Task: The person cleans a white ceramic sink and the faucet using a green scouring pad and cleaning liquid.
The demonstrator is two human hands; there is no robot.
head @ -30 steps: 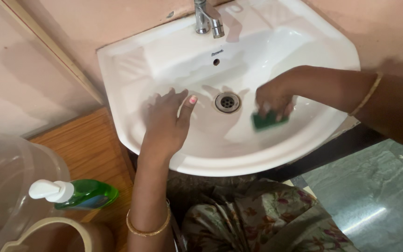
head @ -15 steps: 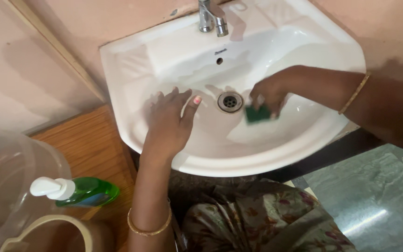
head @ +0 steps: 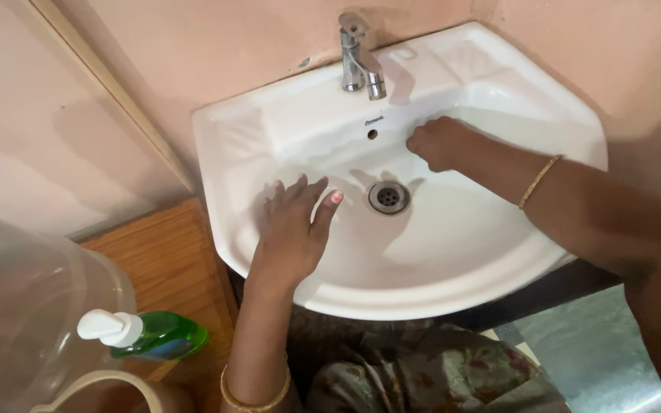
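My left hand (head: 292, 229) lies flat with fingers spread on the inner left slope of the white sink (head: 453, 283), holding nothing. My right hand (head: 437, 141) is clenched against the back wall of the basin, just below the chrome tap (head: 361, 53) and above the drain (head: 388, 197). The green sponge it held a moment ago is hidden under its fingers. Gold bangles sit on both wrists.
A green soap bottle with a white pump (head: 154, 335) lies on the wooden surface (head: 162, 260) left of the sink. A large clear plastic container (head: 24, 298) stands at the lower left. Pink walls meet behind the sink. Grey floor shows at the lower right.
My right hand has moved with the sponge from the right side of the bowl, past the drain, up to the back wall under the tap. My left hand has stayed in place.
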